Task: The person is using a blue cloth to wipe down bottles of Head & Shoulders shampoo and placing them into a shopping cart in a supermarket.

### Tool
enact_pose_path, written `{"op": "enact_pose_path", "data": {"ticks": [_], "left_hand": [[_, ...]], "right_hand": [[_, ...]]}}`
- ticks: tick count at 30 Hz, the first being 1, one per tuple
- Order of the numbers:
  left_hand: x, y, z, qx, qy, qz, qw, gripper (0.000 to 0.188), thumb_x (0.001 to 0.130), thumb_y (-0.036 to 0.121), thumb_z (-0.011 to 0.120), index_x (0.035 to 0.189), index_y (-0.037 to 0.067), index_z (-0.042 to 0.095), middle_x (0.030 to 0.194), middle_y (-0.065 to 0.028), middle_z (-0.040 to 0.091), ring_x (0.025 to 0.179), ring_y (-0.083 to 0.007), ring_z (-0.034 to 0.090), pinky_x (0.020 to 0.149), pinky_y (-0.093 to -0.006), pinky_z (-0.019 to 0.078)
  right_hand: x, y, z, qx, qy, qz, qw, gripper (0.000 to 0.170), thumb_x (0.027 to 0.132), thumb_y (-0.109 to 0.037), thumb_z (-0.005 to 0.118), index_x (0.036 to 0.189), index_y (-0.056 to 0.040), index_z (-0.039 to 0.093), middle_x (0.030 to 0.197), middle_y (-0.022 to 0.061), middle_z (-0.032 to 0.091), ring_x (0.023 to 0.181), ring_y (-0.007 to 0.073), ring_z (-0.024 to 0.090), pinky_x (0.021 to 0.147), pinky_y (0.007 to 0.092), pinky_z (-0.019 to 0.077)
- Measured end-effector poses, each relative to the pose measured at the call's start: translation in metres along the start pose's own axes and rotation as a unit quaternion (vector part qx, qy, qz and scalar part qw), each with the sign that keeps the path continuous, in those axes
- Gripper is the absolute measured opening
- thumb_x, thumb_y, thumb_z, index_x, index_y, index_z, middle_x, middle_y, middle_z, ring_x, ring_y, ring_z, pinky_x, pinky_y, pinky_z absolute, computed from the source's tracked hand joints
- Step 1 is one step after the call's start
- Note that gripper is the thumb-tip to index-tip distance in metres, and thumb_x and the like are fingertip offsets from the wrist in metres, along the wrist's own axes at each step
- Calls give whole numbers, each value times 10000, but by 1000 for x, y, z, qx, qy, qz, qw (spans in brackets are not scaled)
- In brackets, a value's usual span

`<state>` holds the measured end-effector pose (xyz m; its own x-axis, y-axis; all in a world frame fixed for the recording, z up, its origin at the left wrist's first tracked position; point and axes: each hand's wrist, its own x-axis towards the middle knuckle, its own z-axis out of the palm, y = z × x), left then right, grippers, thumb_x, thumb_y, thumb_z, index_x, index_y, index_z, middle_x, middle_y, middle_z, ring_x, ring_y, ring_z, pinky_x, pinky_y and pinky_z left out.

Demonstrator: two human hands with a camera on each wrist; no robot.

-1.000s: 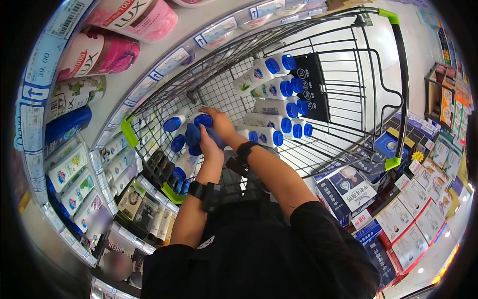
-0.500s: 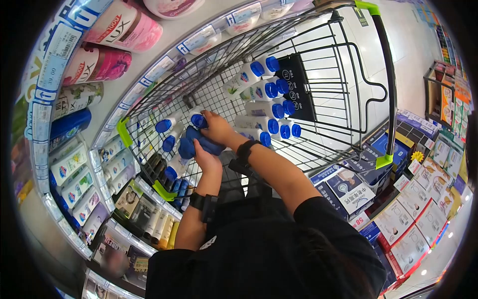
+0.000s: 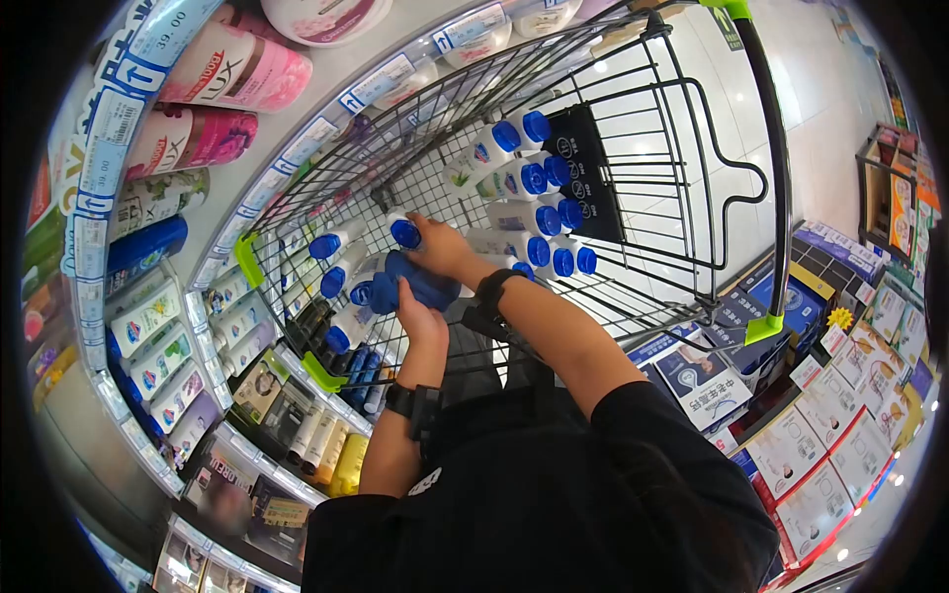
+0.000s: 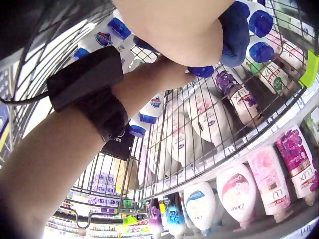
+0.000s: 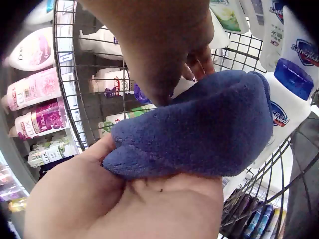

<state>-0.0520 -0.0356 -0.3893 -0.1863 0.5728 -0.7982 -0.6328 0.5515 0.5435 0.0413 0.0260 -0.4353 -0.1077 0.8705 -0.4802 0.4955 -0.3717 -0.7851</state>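
Observation:
In the head view my left hand [image 3: 425,323] holds a folded dark blue cloth [image 3: 433,287], its thumb over the near side. My right hand [image 3: 445,249] grips a white bottle with a blue flip cap [image 3: 405,234], just beyond the cloth. The right wrist view has the cloth [image 5: 199,124] lying across the left palm [image 5: 164,204], with the right hand [image 5: 159,45] above it. That hand's fingers hide most of the bottle. Close to the left stand more white bottles [image 3: 341,234] with blue caps, partly covered by the cloth.
Around the hands is a black wire shopping cart [image 3: 682,198] with green corners. Several Safeguard bottles [image 3: 509,183] stand on its far side beside a black panel [image 3: 588,168]. Shelves of LUX bottles [image 3: 237,74] run along the left; stacked boxes [image 3: 702,381] are at the right.
The head view has shifted, so the cart sits further left in it. Both hands, the cloth and the gripped bottle have moved slightly right relative to the cart, uncovering more caps at the left.

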Motion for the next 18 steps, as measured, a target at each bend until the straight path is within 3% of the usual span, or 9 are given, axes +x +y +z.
{"op": "enact_pose_path", "data": {"ticks": [5, 11, 16, 18], "left_hand": [[-1, -10, 9, 14, 20, -19, 1000, 437, 889, 300, 477, 1224, 31, 399, 1197, -105, 494, 1072, -234, 503, 914, -375, 393], [7, -15, 9, 24, -10, -50, 998, 426, 888, 289, 479, 1205, 13, 414, 1162, -108, 520, 1040, -238, 526, 897, -376, 409], [23, -12, 14, 41, -58, -62, 996, 429, 889, 292, 474, 1207, 11, 412, 1192, -118, 501, 1065, -241, 510, 909, -379, 396], [28, -7, 21, 45, -28, -66, 996, 428, 891, 293, 469, 1207, 10, 413, 1201, -120, 495, 1078, -242, 500, 918, -377, 387]], "right_hand": [[-1, -11, -17, -53, 28, 93, 994, 574, 688, -367, 650, 1129, -67, 439, 850, 174, 619, 795, 344, 605, 698, 422, 487], [8, 3, -24, -69, 125, 88, 986, 432, 658, -382, 665, 893, -37, 555, 726, 172, 618, 690, 342, 610, 644, 432, 487], [2, -1, -31, -83, 128, 111, 982, 421, 653, -359, 672, 883, -29, 549, 763, 170, 618, 699, 338, 609, 624, 420, 487], [1, -1, -29, -101, 134, 81, 982, 423, 659, -357, 667, 890, -27, 539, 786, 166, 611, 702, 339, 606, 620, 416, 487]]}}
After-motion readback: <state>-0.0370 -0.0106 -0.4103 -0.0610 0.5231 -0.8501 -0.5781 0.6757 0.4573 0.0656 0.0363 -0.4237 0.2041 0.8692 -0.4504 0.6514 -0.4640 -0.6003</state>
